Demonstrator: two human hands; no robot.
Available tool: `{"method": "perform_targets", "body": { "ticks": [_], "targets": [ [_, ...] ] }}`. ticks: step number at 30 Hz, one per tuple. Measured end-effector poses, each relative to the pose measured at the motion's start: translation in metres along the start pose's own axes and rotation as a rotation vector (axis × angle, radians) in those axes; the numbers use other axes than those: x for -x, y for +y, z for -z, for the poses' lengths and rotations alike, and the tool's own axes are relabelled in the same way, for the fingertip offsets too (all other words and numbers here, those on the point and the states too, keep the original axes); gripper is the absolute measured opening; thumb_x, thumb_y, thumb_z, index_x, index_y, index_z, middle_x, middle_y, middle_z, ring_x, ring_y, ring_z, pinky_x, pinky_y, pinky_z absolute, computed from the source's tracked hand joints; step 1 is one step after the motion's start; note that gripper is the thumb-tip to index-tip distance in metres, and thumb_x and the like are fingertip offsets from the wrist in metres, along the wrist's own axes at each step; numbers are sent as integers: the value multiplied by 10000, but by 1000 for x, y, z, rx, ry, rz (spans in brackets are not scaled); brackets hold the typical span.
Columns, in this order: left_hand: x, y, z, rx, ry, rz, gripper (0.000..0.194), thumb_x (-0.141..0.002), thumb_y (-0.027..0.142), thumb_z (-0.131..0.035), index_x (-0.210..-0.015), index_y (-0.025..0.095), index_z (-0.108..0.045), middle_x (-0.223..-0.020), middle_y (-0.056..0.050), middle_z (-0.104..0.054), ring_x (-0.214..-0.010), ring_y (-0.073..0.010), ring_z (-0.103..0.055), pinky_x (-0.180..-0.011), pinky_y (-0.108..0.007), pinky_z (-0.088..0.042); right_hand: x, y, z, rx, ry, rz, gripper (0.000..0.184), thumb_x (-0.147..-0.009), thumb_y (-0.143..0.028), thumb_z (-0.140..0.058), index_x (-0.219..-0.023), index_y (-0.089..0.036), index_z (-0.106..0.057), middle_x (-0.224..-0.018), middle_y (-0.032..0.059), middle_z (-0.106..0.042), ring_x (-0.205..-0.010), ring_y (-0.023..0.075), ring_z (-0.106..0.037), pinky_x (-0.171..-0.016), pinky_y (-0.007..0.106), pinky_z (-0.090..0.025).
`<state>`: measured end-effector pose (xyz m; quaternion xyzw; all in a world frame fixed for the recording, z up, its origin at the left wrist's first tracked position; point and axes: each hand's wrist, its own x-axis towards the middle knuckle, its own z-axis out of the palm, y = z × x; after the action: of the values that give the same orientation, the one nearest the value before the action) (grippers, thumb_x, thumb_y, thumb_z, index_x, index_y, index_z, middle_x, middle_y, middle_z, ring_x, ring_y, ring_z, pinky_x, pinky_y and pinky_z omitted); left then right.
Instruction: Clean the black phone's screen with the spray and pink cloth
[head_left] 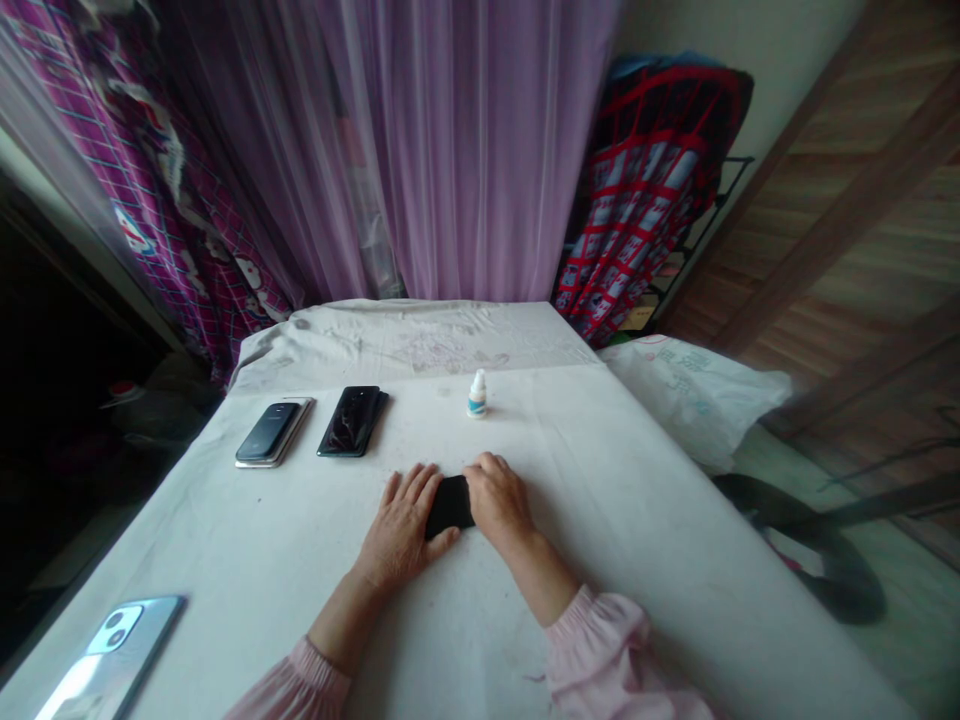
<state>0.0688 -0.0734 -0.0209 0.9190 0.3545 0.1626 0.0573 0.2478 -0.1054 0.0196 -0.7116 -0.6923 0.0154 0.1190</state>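
Note:
A small black object (448, 505), maybe a cloth or case, lies on the white-covered table (637, 500) between my hands. My left hand (401, 525) rests flat beside it with fingers stretched out and the thumb touching its near edge. My right hand (499, 500) lies over its right side, fingers curled down onto it. A small white dropper bottle with a blue label (477, 394) stands upright just beyond my right hand.
Two dark phones lie side by side at the far left, one with a silver rim (271, 432) and one black (351, 420). A light blue phone (112, 655) lies face down at the near left edge. Purple curtains hang behind the table; a white bag (690, 395) sits at right.

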Motion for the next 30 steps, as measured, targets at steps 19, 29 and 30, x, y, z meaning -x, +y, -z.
{"method": "perform_targets", "body": {
  "ticks": [19,29,30],
  "targets": [
    [-1,1,0,-10,0,-7,673,-887,578,-501,-1399,150,-405,-1446,-160,-460,-1372,-327,-362,-1134,-560,-223,2,1,2,-17,-9,-25,280,-943,-147,-415,-931,-214,-687,-1014,69,-638,-946,184,-562,-796,259,-421],
    [0,1,0,4,20,-10,678,-880,560,-519,-1407,150,-398,-1440,-157,-467,-1366,-325,-370,-1137,-553,-219,12,33,9,-17,12,-92,285,-950,-166,-426,-973,-242,-700,-1020,57,-649,-933,173,-575,-762,245,-424],
    [0,1,0,6,19,-8,680,-880,559,-520,-1407,147,-396,-1443,-157,-463,-1367,-324,-367,-1137,-554,-218,14,37,10,-13,17,-106,286,-948,-161,-431,-991,-241,-701,-1026,59,-652,-937,173,-577,-771,246,-426]
  ]
}}
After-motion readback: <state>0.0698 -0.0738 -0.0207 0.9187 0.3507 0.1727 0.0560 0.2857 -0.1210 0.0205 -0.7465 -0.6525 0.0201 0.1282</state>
